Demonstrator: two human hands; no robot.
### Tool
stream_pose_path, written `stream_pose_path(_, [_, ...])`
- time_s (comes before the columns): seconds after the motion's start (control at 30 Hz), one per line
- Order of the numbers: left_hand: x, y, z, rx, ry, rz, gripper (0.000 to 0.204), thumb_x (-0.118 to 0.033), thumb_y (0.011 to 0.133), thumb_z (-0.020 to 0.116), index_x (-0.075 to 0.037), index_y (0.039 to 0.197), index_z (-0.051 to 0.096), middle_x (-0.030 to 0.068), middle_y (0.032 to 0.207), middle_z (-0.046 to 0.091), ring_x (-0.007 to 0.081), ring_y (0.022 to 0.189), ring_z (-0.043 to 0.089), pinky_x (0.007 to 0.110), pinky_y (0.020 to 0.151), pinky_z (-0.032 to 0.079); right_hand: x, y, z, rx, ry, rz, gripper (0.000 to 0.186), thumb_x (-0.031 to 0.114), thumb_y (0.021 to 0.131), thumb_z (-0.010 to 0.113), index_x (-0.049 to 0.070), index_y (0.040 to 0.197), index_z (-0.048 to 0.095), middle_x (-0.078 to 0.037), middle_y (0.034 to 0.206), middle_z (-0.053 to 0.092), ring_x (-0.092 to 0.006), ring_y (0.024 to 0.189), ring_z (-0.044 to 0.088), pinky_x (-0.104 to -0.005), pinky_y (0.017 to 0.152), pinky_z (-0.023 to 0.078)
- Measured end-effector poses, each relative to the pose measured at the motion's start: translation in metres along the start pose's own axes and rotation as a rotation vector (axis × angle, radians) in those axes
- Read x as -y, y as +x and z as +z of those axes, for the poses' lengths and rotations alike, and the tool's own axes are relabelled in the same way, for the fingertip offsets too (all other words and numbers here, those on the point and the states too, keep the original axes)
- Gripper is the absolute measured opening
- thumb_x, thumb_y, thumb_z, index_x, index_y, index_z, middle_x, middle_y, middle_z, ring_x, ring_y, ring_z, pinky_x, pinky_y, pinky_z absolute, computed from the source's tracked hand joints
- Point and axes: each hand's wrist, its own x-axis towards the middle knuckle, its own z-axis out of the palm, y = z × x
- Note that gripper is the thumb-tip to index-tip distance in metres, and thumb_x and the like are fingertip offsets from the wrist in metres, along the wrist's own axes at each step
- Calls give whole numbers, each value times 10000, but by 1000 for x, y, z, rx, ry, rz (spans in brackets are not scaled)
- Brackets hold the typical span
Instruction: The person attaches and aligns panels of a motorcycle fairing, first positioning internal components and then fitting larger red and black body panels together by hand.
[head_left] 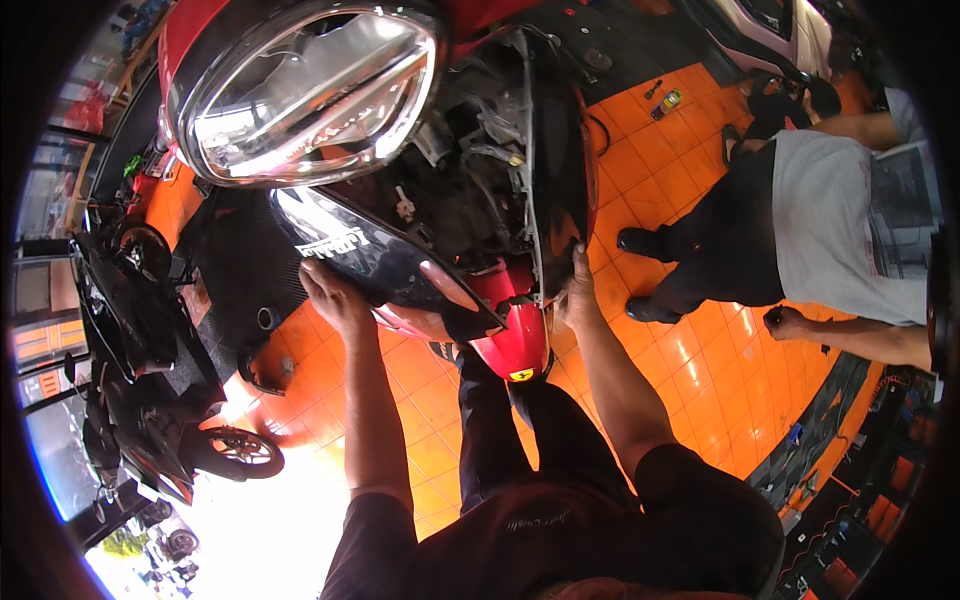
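In front of me is a scooter's front end, with its inner frame and wiring exposed between two body panels. My left hand grips the lower outer edge of the glossy black left panel, thumb on top. On the other side my right hand holds the edge of the dark right panel, its thumb pointing up along the surface and its other fingers partly hidden. Between the panels sits a red front fender with a small yellow badge. A large clear headlight in a red housing overhangs the left panel.
Black motorbikes stand at the left. To my right is a person in a grey shirt, one hand closed. A small bottle is on the orange tiled floor. Another vehicle stands at the far right.
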Motion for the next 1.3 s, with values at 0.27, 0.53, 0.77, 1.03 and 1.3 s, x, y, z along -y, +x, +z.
stream_pose_path(0.27, [36, 12, 1, -39, 109, 94, 557, -472, 996, 363, 48, 1076, 544, 181, 902, 569, 288, 805, 488, 382, 774, 416, -42, 30, -50, -3, 53, -121, 909, 703, 731, 655, 124, 1370, 369, -72, 1198, 576, -215, 991, 609, -370, 903, 480])
stream_pose_path(0.53, [32, 14, -5, -16, 98, -25, 529, -450, 1002, 359, 45, 1080, 531, 169, 896, 565, 269, 794, 491, 367, 753, 420, -16, -30, -4, -470, -673, -302, 605, 385, 896, 630, 36, 1347, 428, -161, 1303, 487, -320, 1170, 502, -427, 987, 389])
stream_pose_path(0.77, [42, 15, -6, 8, 162, -20, 485, -385, 1008, 368, 49, 1152, 532, 213, 1056, 594, 342, 940, 546, 398, 859, 416, 14, -70, 116, 190, -1176, -602, 476, 191, 960, 504, -53, 1355, 397, -255, 1380, 396, -356, 1302, 382, -419, 1076, 298])
stream_pose_path(1.03, [14, 4, 5, -125, 67, -53, 472, -386, 1008, 407, 50, 1096, 565, 161, 992, 562, 266, 902, 524, 361, 831, 416, -11, -34, 150, 184, -1084, -879, 625, 406, 968, 405, -51, 1391, 358, -271, 1447, 337, -410, 1349, 317, -448, 1106, 251])
stream_pose_path(1.3, [44, 13, -5, 13, 0, -36, 519, -425, 1007, 369, 51, 1129, 534, 149, 1002, 581, 235, 909, 523, 352, 835, 412, 1, -23, 146, 298, -979, -749, 805, 599, 937, 372, -44, 1420, 328, -259, 1481, 302, -425, 1380, 262, -451, 1130, 203])
